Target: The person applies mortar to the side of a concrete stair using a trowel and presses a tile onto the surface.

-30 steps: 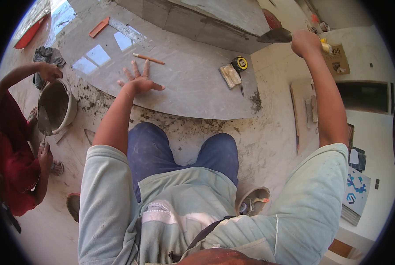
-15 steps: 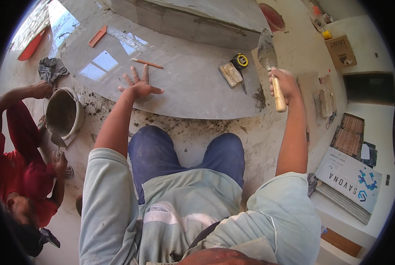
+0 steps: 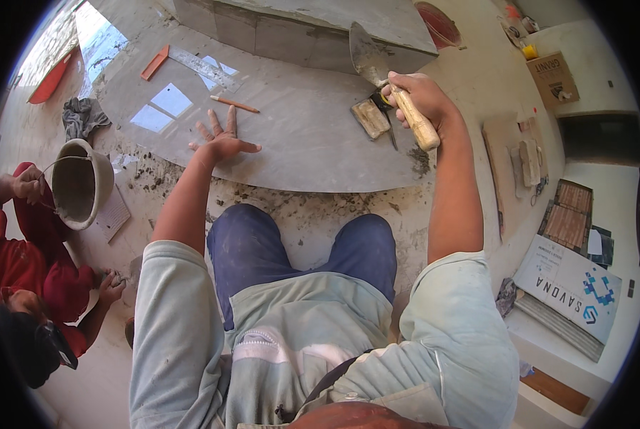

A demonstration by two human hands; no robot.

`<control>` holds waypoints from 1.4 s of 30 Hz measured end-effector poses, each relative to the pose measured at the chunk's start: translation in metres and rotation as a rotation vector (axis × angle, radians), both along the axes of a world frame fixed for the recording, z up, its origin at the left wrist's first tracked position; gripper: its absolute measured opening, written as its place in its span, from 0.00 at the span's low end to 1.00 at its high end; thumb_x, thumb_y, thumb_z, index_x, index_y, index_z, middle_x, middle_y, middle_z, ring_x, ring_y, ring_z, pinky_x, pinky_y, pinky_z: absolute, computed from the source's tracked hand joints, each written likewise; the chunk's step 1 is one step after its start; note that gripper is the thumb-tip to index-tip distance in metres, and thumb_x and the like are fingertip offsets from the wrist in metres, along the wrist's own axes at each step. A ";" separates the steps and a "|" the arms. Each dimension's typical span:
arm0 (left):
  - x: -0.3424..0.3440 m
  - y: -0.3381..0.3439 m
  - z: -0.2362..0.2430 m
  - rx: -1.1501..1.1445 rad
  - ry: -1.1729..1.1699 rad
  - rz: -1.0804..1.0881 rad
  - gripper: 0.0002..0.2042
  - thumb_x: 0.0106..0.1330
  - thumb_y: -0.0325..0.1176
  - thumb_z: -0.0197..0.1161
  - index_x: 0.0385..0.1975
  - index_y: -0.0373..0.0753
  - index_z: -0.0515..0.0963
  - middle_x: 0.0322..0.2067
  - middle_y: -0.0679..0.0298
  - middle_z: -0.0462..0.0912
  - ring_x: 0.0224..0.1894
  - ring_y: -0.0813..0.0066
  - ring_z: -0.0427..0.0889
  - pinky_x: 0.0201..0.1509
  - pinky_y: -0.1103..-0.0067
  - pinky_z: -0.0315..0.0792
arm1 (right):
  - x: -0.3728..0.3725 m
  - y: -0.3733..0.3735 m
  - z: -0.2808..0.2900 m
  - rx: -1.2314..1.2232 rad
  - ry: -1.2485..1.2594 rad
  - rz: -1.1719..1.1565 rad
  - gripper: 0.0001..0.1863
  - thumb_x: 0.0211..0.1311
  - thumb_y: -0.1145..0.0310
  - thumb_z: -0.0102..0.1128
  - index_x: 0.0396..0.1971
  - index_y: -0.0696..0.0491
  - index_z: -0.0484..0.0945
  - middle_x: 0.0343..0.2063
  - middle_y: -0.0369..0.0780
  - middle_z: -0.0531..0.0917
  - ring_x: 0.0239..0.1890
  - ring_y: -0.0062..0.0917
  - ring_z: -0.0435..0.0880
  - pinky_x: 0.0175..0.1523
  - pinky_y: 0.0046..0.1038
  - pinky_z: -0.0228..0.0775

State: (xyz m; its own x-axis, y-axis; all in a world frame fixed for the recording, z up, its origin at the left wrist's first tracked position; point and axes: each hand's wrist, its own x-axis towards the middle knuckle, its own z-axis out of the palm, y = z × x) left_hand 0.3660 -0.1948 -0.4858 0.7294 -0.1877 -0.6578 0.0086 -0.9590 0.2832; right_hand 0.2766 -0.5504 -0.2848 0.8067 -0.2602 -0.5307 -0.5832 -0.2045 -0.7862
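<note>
My left hand rests with fingers spread on a curved grey tile slab, just below an orange pencil. My right hand grips the wooden handle of a trowel, its metal blade raised up and leftward near the tiled step. Beneath that hand, a block with a light top lies on the slab, beside a yellow and black tape measure that is mostly hidden by my fingers. An orange flat tool sits toward the slab's back left.
At left a co-worker in red holds a bucket by its handle, near a grey rag. To the right are boards with small blocks, a cardboard box and stacked tile boxes. A red basin stands behind the step.
My right hand has swung leftward with the trowel, whose blade now points up-left over the slab. The co-worker has lifted and tilted the bucket. My left hand stays put.
</note>
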 end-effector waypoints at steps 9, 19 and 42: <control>-0.001 -0.002 0.005 -0.004 -0.013 0.001 0.64 0.49 0.68 0.72 0.80 0.67 0.29 0.78 0.50 0.15 0.77 0.33 0.13 0.69 0.28 0.25 | -0.025 -0.063 -0.014 -0.139 0.023 -0.236 0.20 0.74 0.54 0.55 0.38 0.59 0.76 0.24 0.37 0.77 0.17 0.22 0.75 0.20 0.27 0.71; -0.003 0.002 0.005 -0.078 0.024 0.023 0.66 0.47 0.70 0.72 0.80 0.66 0.30 0.78 0.49 0.15 0.76 0.33 0.11 0.67 0.27 0.22 | -0.016 -0.041 -0.017 -0.070 0.010 -0.156 0.21 0.75 0.52 0.55 0.39 0.58 0.77 0.22 0.34 0.76 0.16 0.19 0.74 0.19 0.26 0.71; 0.000 0.002 -0.001 -0.097 0.011 0.017 0.65 0.47 0.70 0.72 0.80 0.66 0.30 0.78 0.48 0.16 0.76 0.33 0.10 0.67 0.26 0.22 | -0.056 -0.143 0.015 -0.916 0.022 -0.014 0.22 0.67 0.51 0.62 0.41 0.58 0.80 0.30 0.45 0.84 0.27 0.32 0.84 0.34 0.36 0.78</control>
State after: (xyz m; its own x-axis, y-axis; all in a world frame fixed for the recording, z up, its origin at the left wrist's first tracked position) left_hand 0.3656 -0.1924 -0.4866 0.7257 -0.2381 -0.6455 0.0288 -0.9269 0.3743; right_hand 0.2209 -0.6937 -0.2699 0.7922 -0.5968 -0.1274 -0.6035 -0.7352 -0.3088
